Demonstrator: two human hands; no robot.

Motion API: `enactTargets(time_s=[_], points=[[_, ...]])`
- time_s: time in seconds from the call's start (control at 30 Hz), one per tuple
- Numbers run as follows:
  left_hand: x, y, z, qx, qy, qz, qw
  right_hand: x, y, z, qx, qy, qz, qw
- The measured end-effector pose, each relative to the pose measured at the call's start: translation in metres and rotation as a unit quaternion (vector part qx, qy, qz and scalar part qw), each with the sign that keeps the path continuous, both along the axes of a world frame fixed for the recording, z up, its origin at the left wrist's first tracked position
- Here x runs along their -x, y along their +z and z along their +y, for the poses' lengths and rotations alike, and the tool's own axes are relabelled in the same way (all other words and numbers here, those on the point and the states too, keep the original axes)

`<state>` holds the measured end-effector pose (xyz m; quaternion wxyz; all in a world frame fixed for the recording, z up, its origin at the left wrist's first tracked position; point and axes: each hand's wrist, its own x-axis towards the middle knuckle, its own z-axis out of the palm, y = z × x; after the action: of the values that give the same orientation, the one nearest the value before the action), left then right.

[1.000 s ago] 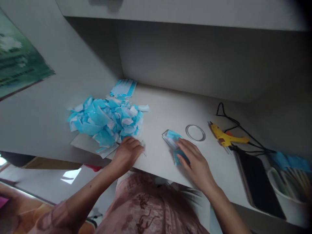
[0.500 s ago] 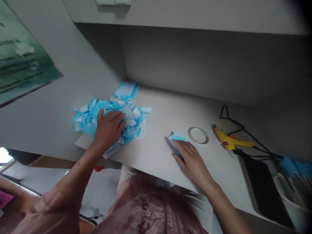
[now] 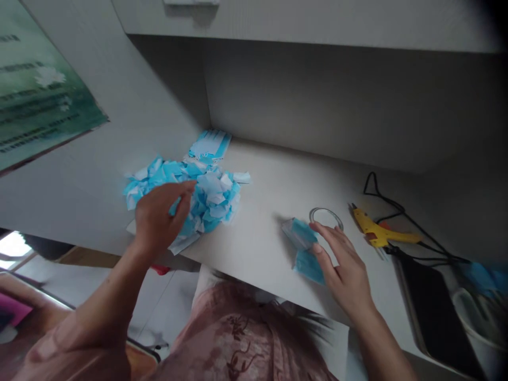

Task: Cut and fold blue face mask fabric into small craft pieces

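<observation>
Pale worktop (image 3: 254,248) is stretching beneath the cabinet, bearing a heap (image 3: 214,193) of scraps. Over the heap, the left hand (image 3: 156,217) is nearly closing thumb to fingertips; whether it is gripping anything, I can't tell. Short of the ring (image 3: 311,216), the half-open right hand (image 3: 347,264) is touching the mask (image 3: 302,238); its grip is staying unclear to me. Careful handling, I'm thinking, is needing light fingertips and aligned folds. The mask is showing blue and greyish, folded panels.

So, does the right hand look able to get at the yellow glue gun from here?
Probably yes: the yellow glue gun lies just beyond the right hand, with nothing visible blocking the way, though that hand's grip is at the blue material.
</observation>
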<state>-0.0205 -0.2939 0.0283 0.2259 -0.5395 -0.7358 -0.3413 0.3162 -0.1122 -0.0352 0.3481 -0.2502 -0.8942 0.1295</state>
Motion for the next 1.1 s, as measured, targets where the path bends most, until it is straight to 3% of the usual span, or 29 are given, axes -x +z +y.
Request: enactTargets(time_s=[0.13, 0.3, 0.37, 0.43, 0.53, 0.6, 0.7, 0.8, 0.97, 1.03, 1.1], points=[[-0.014, -0.011, -0.044, 0.143, -0.036, -0.085, 0.985, -0.021, -0.004, -0.007, 0.027, -0.032, 0.025, 0.999], [-0.003, -0.054, -0.057, 0.278, -0.043, -0.1, 0.954, -0.043, -0.005, -0.011, 0.069, -0.09, 0.036, 0.993], [0.002, -0.067, -0.049, 0.276, -0.052, -0.063, 0.958, -0.047, -0.005, -0.01, 0.072, -0.107, 0.021, 0.991], [-0.001, -0.071, -0.043, 0.226, -0.066, -0.028, 0.971, -0.049, -0.005, -0.009, 0.077, -0.118, 0.006, 0.99], [-0.02, -0.057, -0.039, 0.148, -0.117, -0.031, 0.981, -0.05, -0.006, -0.009, 0.091, -0.122, -0.008, 0.988], [-0.04, -0.038, -0.032, 0.132, -0.207, -0.078, 0.966, -0.048, -0.007, -0.009, 0.093, -0.116, -0.012, 0.989], [-0.067, -0.011, 0.001, 0.14, -0.318, -0.116, 0.93, -0.037, -0.004, -0.006, 0.085, -0.092, -0.034, 0.992], [-0.089, -0.004, 0.063, 0.204, -0.365, -0.135, 0.898, -0.016, 0.0, -0.001, 0.076, -0.077, -0.097, 0.989], [-0.116, -0.037, 0.161, 0.265, -0.403, -0.214, 0.849, 0.014, 0.003, 0.015, 0.046, -0.116, -0.235, 0.964], [-0.123, -0.051, 0.178, 0.282, -0.386, -0.244, 0.843, 0.013, 0.006, 0.027, 0.06, -0.159, -0.22, 0.961], [-0.127, -0.061, 0.184, 0.279, -0.369, -0.295, 0.836, 0.005, 0.012, 0.041, 0.112, -0.204, -0.139, 0.963]])
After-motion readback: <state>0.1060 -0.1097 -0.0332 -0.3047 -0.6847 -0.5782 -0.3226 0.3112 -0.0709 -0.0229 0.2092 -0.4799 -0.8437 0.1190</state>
